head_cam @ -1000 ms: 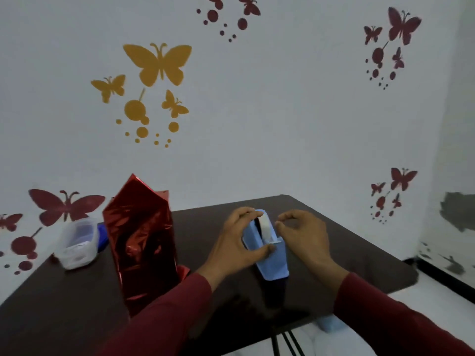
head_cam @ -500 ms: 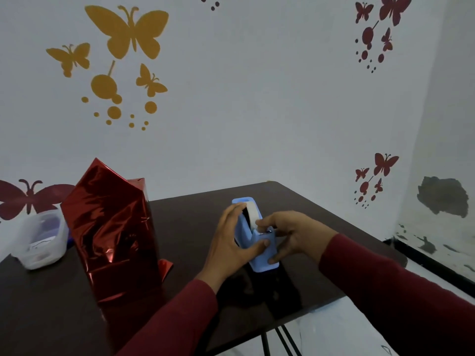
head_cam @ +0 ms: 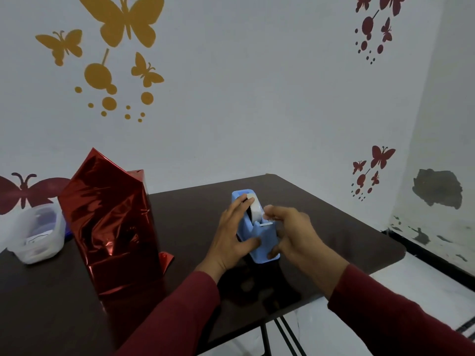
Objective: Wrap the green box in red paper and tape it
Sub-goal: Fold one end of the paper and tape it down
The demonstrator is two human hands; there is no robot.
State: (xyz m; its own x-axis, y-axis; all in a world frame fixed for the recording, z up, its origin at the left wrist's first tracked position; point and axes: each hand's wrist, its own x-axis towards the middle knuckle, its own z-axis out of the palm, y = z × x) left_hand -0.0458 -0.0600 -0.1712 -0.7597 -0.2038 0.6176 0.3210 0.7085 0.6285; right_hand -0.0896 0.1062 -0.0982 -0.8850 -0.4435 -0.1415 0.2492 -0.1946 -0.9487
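A tall package wrapped in shiny red paper (head_cam: 110,224) stands upright on the dark table (head_cam: 321,222), left of centre; its top paper is loose and peaked, and no green box shows. A light blue tape dispenser (head_cam: 257,242) with a white tape roll (head_cam: 255,210) stands right of it. My left hand (head_cam: 231,237) grips the dispenser's left side, thumb on its front. My right hand (head_cam: 293,235) holds the dispenser's right side, and its thumb and forefinger pinch at the tape end by the cutter.
A translucent plastic tub (head_cam: 38,233) sits at the table's far left, with a blue object behind it. The table's right edge and front corner lie close to my right arm; black table legs (head_cam: 282,335) and white floor show below. Butterfly-stickered wall stands behind.
The view has swung left and down a little. My right hand moved from above the tape roll down to the dispenser's cutter side; my left hand stayed on the dispenser.
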